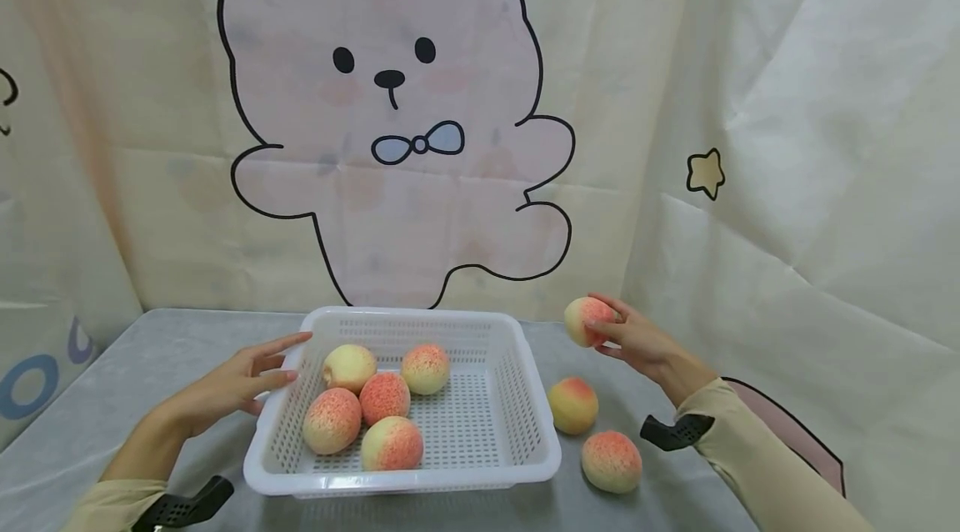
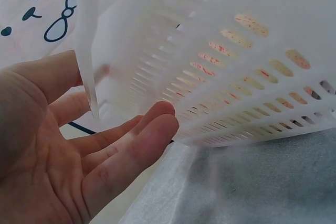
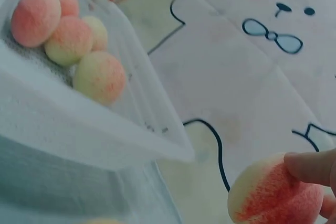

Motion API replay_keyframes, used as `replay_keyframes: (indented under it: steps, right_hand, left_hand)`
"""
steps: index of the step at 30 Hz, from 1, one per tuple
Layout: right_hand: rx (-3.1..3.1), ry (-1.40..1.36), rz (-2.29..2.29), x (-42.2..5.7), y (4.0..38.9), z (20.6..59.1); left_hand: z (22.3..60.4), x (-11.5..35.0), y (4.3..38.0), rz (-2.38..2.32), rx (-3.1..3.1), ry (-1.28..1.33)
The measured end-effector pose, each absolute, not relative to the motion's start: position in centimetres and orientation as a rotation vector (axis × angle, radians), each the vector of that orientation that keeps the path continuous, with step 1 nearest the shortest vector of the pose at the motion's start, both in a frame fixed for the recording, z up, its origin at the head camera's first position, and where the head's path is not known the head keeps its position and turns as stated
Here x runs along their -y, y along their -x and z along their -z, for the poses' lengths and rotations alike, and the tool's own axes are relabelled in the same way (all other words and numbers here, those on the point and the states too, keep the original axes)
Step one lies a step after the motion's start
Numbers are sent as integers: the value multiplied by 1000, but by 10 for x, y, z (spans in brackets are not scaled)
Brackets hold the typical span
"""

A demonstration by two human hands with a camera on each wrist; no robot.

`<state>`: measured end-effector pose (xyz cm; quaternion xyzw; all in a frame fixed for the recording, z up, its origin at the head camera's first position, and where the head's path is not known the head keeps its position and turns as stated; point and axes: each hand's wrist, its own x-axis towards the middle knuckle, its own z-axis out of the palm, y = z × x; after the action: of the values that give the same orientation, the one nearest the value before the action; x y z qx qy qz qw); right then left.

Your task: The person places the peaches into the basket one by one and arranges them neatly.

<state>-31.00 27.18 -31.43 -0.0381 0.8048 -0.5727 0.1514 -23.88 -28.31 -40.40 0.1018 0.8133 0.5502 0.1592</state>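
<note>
A pink and cream peach (image 1: pixel 589 321) is pinched between the thumb and fingers of my right hand (image 1: pixel 636 338), beyond the back right corner of a white plastic basket (image 1: pixel 525 424). In the right wrist view, the thumb (image 3: pixel 310 167) lies along the reddest side of this peach (image 3: pixel 273 195). My left hand (image 1: pixel 225 386) holds the basket's left rim. The left wrist view shows two digits passing over the rim and the other fingers (image 2: pixel 152 140) along the outer wall below it. Several peaches (image 1: pixel 385 397) lie together in the left part of the basket.
A yellowish peach (image 1: pixel 573 405) and a pinker peach (image 1: pixel 611 462) sit on the grey tabletop (image 1: pixel 187 348) right of the basket. A cream curtain with a printed bear (image 1: pixel 420 207) hangs behind the table and around its sides.
</note>
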Motion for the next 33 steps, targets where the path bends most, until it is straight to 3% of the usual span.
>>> replay_keyframes:
  steps: [13, 33]
  right_hand:
    - [-2270, 171, 1692, -222, 292, 306]
    - [-2221, 240, 1686, -153, 275, 337]
  left_hand:
    - [406, 284, 242, -1585, -2310, -325]
    - [406, 283, 239, -1564, -2330, -317]
